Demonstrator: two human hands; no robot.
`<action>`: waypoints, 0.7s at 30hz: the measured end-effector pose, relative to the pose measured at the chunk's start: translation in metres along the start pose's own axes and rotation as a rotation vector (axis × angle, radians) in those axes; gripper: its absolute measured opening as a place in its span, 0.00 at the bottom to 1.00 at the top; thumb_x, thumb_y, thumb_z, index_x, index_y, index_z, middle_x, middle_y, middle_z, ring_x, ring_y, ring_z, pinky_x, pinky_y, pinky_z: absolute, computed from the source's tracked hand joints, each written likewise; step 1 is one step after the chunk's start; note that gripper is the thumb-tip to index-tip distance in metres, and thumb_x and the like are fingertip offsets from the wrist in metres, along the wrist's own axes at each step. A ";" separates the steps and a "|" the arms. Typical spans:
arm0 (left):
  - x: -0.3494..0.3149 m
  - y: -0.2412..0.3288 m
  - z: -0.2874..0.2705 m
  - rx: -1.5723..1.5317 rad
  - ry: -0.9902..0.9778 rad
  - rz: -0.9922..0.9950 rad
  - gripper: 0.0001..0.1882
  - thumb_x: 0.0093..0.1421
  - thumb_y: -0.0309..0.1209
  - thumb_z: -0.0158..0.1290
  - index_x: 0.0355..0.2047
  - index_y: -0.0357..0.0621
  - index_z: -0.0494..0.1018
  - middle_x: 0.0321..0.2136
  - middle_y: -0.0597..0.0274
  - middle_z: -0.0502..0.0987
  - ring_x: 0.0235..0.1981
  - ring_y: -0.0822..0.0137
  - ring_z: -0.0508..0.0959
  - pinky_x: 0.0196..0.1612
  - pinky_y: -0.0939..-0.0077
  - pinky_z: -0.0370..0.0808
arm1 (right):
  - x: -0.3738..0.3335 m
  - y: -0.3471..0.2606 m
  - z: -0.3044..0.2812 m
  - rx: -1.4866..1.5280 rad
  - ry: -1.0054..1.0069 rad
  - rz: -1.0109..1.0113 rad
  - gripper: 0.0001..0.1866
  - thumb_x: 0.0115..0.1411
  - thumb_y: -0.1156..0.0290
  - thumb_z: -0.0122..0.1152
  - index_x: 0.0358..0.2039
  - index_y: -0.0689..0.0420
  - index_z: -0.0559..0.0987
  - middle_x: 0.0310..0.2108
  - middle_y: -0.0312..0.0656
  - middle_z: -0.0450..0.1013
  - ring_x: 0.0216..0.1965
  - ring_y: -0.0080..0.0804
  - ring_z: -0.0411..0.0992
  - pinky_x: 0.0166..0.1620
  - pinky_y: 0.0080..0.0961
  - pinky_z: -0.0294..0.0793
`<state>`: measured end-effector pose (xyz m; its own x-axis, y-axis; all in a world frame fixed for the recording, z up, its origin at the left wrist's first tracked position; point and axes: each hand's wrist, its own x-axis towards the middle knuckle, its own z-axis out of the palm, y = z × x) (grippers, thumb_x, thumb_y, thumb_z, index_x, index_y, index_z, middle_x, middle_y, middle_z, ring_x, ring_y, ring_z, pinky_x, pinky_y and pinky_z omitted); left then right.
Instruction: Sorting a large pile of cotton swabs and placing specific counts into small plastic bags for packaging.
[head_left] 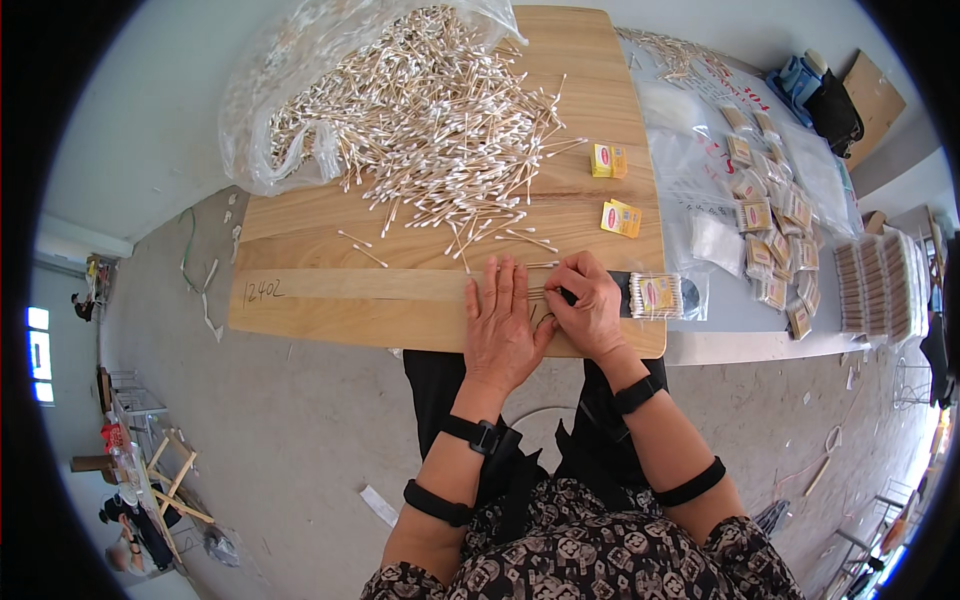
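Note:
My left hand point(497, 325) lies flat near the table's front edge, fingers stretched out. Beside its fingertips and thumb are a few loose cotton swabs point(541, 266). My right hand point(586, 303) is closed just to the right, fingers bent down and pinching at swab sticks that run between both hands; its fingertips are partly hidden. A black piece point(621, 283) shows from under the right hand. Touching its right end, a clear bag with a packed row of swabs and a yellow card point(656, 296) lies at the table's right edge.
A big heap of cotton swabs point(450, 130) spills from a clear plastic bag point(250, 135) across the wooden table point(330, 290). Two small stacks of yellow cards point(609, 161) lie at the right. Beyond, a lower grey surface holds several filled packs point(775, 250) and stacked swab bundles point(880, 285).

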<state>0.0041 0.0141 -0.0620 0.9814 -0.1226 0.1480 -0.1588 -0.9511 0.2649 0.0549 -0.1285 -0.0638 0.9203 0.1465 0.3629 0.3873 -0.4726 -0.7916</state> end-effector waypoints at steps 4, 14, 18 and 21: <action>0.000 0.000 0.001 -0.005 0.008 0.005 0.43 0.58 0.47 0.55 0.66 0.36 0.54 0.68 0.50 0.53 0.71 0.50 0.48 0.69 0.47 0.45 | 0.000 0.000 0.000 -0.012 -0.007 -0.013 0.04 0.44 0.77 0.65 0.22 0.57 0.79 0.30 0.41 0.72 0.33 0.42 0.74 0.36 0.34 0.74; 0.000 0.000 0.001 0.007 -0.003 -0.004 0.43 0.59 0.49 0.54 0.67 0.36 0.53 0.68 0.50 0.53 0.71 0.50 0.48 0.69 0.47 0.45 | 0.001 -0.001 0.000 -0.047 -0.003 -0.010 0.05 0.44 0.76 0.64 0.24 0.57 0.78 0.30 0.41 0.71 0.33 0.44 0.73 0.35 0.35 0.74; 0.000 0.000 0.001 0.004 -0.005 -0.007 0.43 0.59 0.49 0.54 0.67 0.37 0.53 0.68 0.50 0.53 0.71 0.50 0.48 0.69 0.47 0.44 | 0.000 -0.001 0.000 -0.016 -0.013 0.003 0.05 0.44 0.76 0.64 0.25 0.56 0.78 0.30 0.42 0.72 0.33 0.44 0.73 0.36 0.35 0.73; 0.000 0.000 0.001 0.001 -0.002 -0.005 0.44 0.58 0.49 0.55 0.67 0.37 0.53 0.68 0.50 0.53 0.71 0.50 0.48 0.69 0.47 0.44 | 0.000 -0.001 0.000 -0.007 -0.013 0.006 0.06 0.44 0.76 0.64 0.26 0.56 0.79 0.31 0.42 0.72 0.34 0.44 0.74 0.36 0.34 0.73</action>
<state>0.0046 0.0140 -0.0629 0.9824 -0.1183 0.1448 -0.1537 -0.9519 0.2651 0.0548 -0.1282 -0.0633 0.9234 0.1546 0.3514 0.3811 -0.4798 -0.7903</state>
